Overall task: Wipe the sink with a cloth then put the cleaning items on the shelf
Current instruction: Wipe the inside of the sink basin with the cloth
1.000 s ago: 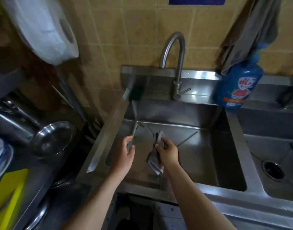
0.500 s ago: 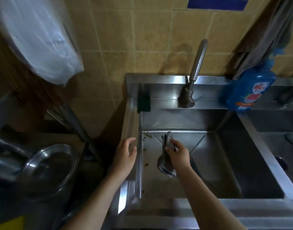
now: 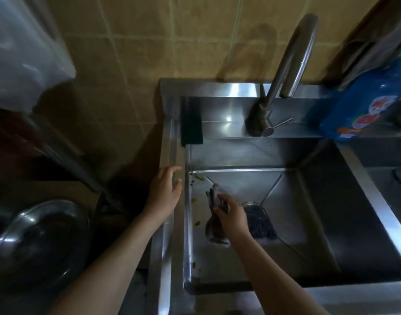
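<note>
Location: a dim kitchen corner with a yellow-brown tiled wall (image 3: 149, 42) behind a stainless steel sink (image 3: 353, 296).

Sink: the basin floor is creased toward a round drain strainer (image 3: 257, 218) near its middle. Orange-brown food spots (image 3: 198, 177) lie along the left edge of the floor, by the back left corner and further forward. The back ledge reflects light.

Fittings on the back ledge: a curved steel faucet (image 3: 283, 71) with a side lever, spout over the ledge. A dark scouring pad (image 3: 191, 126) lies at the left corner. A blue detergent bottle (image 3: 363, 103) is at the right end, below a grey hanging fabric (image 3: 365, 42).

Surroundings: a second basin (image 3: 385, 189) adjoins on the right. A round metal lid (image 3: 40, 242) sits on the dark counter to the left. A translucent plastic-wrapped bundle (image 3: 24, 46) hangs upper left.

Hands: the right hand (image 3: 232, 214) is inside the basin, fingers curled around a crumpled grey cloth (image 3: 214, 230), which hangs down to the basin floor just left of the strainer. The left hand (image 3: 165, 189) is at the sink's left rim, fingers relaxed and spread, grasping nothing. Contact with the rim cannot be confirmed.
</note>
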